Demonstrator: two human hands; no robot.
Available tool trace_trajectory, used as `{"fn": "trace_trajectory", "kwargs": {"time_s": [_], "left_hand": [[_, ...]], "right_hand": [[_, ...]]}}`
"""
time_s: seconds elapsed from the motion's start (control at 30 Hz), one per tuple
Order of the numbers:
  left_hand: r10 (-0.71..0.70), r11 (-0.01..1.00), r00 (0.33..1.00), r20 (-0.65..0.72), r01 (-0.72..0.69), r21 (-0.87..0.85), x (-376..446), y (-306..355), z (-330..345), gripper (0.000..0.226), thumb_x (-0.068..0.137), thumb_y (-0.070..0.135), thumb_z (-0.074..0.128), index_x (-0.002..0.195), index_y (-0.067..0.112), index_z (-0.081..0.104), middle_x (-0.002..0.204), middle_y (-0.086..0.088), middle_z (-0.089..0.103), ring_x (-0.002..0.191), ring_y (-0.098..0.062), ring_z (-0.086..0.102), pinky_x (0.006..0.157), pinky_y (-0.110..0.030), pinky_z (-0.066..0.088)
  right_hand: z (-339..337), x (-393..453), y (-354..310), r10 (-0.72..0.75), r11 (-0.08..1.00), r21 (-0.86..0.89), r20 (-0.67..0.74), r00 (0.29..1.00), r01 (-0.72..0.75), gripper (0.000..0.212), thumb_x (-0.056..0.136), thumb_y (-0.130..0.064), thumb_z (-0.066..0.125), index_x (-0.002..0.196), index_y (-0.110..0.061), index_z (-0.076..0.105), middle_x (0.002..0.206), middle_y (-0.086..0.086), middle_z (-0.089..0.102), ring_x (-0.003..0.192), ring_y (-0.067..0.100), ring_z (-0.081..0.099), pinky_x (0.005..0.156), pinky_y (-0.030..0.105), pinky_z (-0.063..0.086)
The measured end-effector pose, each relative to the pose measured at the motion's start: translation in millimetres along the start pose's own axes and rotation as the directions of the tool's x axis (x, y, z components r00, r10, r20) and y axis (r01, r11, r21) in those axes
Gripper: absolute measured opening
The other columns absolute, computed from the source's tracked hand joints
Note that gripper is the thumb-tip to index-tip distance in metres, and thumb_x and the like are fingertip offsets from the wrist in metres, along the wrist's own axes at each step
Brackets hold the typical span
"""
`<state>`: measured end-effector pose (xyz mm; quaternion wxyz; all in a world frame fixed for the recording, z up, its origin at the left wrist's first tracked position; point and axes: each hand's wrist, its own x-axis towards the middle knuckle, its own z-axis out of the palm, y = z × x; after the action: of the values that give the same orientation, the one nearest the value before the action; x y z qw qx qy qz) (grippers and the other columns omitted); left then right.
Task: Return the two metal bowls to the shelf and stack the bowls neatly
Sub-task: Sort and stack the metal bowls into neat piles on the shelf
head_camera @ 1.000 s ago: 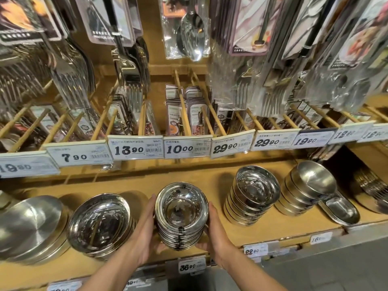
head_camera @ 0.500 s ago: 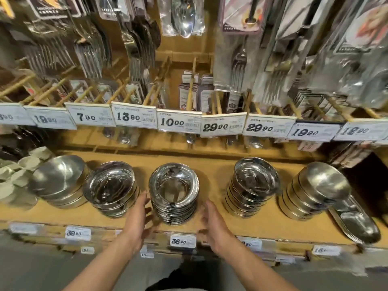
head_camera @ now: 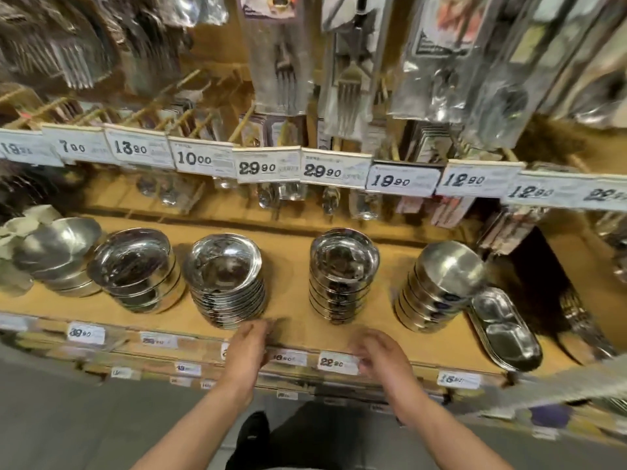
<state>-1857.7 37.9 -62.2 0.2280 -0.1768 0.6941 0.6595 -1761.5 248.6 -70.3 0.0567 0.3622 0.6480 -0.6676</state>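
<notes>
A stack of shiny metal bowls stands upright on the wooden shelf, left of centre. My left hand hovers at the shelf's front edge just right of and below that stack, fingers loose, holding nothing. My right hand is blurred over the front edge and the price labels, also holding nothing and apart from the bowls. A second stack of metal bowls stands upright to the right of centre.
More metal stacks line the shelf: wide bowls and matte bowls at left, tilted brushed bowls and a divided metal tray at right. Price tags and hanging packaged cutlery overhang the shelf.
Both hands let go of the bowl stack and drew back to the shelf's front edge. The view shifted right and back, so the stack now lies left of my hands.
</notes>
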Motion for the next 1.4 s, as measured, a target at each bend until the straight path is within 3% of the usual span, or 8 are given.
{"fn": "trace_trajectory", "kwargs": {"time_s": [0.13, 0.23, 0.33, 0.63, 0.8, 0.93, 1.23, 1.4], "left_hand": [[0.074, 0.990, 0.986, 0.148, -0.091, 0.109, 11, 8, 37, 0.014, 0.096, 0.028, 0.063, 0.103, 0.036, 0.071, 0.120, -0.003, 0.071, 0.108, -0.023, 0.066, 0.093, -0.043, 0.055], [0.153, 0.963, 0.962, 0.224, -0.196, 0.184, 23, 9, 56, 0.060, 0.089, 0.023, 0.075, 0.141, 0.039, 0.050, 0.127, 0.018, 0.064, 0.111, -0.002, 0.062, 0.096, -0.026, 0.049], [0.225, 0.930, 0.918, 0.326, -0.302, 0.208, 33, 6, 69, 0.071, 0.083, 0.014, 0.081, 0.123, 0.064, 0.053, 0.113, 0.031, 0.068, 0.105, 0.011, 0.063, 0.091, -0.016, 0.049], [0.351, 0.909, 0.902, 0.251, -0.392, 0.140, 62, -1, 67, 0.066, 0.081, -0.003, 0.077, 0.121, 0.046, 0.058, 0.110, 0.021, 0.073, 0.105, 0.006, 0.066, 0.085, -0.007, 0.048], [0.399, 0.888, 0.904, 0.152, -0.422, 0.179, 84, 5, 61, 0.059, 0.084, 0.001, 0.076, 0.127, 0.038, 0.060, 0.113, 0.021, 0.073, 0.106, 0.007, 0.065, 0.084, -0.005, 0.047], [0.411, 0.893, 0.910, 0.054, -0.414, 0.175, 99, 9, 67, 0.068, 0.087, -0.005, 0.068, 0.143, 0.029, 0.050, 0.123, 0.016, 0.070, 0.115, 0.002, 0.064, 0.103, -0.024, 0.048], [0.445, 0.876, 0.890, -0.104, -0.408, 0.258, 114, 12, 80, 0.075, 0.091, -0.004, 0.057, 0.155, 0.028, 0.033, 0.139, 0.007, 0.061, 0.128, -0.012, 0.058, 0.114, -0.042, 0.042], [0.458, 0.870, 0.880, -0.127, -0.414, 0.268, 111, 10, 82, 0.070, 0.091, -0.006, 0.058, 0.151, 0.022, 0.037, 0.140, -0.002, 0.058, 0.126, -0.014, 0.058, 0.112, -0.042, 0.045]], "right_hand": [[-22, 19, -7, -0.056, 0.996, -0.065, -0.015, 0.998, 0.055, 0.037, 0.098, -0.021, 0.058, 0.135, -0.020, 0.055, 0.127, 0.005, 0.066, 0.110, 0.018, 0.064, 0.105, 0.041, 0.051], [-25, 39, -14, -0.129, 0.986, -0.098, 0.063, 0.990, 0.135, 0.073, 0.090, -0.017, 0.075, 0.144, -0.042, 0.033, 0.130, -0.009, 0.061, 0.107, -0.003, 0.063, 0.092, 0.021, 0.054], [-20, 64, -18, -0.186, 0.970, -0.130, 0.145, 0.972, 0.205, 0.093, 0.080, -0.010, 0.084, 0.149, -0.041, 0.031, 0.131, -0.019, 0.059, 0.113, -0.008, 0.058, 0.089, 0.012, 0.049], [5, 97, -31, -0.257, 0.938, -0.194, 0.174, 0.951, 0.289, 0.079, 0.073, -0.021, 0.088, 0.097, -0.083, 0.045, 0.105, -0.041, 0.066, 0.097, -0.021, 0.059, 0.069, 0.000, 0.048], [27, 118, -50, -0.309, 0.913, -0.200, 0.230, 0.923, 0.356, 0.066, 0.069, -0.027, 0.087, 0.117, -0.056, 0.052, 0.113, -0.026, 0.070, 0.102, -0.008, 0.064, 0.089, 0.021, 0.053], [42, 141, -59, -0.346, 0.908, -0.132, 0.294, 0.891, 0.397, 0.070, 0.082, 0.011, 0.073, 0.139, -0.021, 0.049, 0.130, 0.004, 0.066, 0.117, 0.018, 0.063, 0.084, 0.033, 0.059], [59, 157, -74, -0.337, 0.936, 0.018, 0.327, 0.883, 0.351, 0.073, 0.078, 0.032, 0.059, 0.141, -0.002, 0.043, 0.108, -0.008, 0.068, 0.087, -0.010, 0.069, 0.070, 0.009, 0.052], [62, 157, -75, -0.311, 0.941, -0.051, 0.249, 0.917, 0.334, 0.068, 0.080, 0.013, 0.075, 0.132, -0.021, 0.049, 0.106, -0.022, 0.058, 0.091, -0.009, 0.057, 0.067, -0.001, 0.042]]}}
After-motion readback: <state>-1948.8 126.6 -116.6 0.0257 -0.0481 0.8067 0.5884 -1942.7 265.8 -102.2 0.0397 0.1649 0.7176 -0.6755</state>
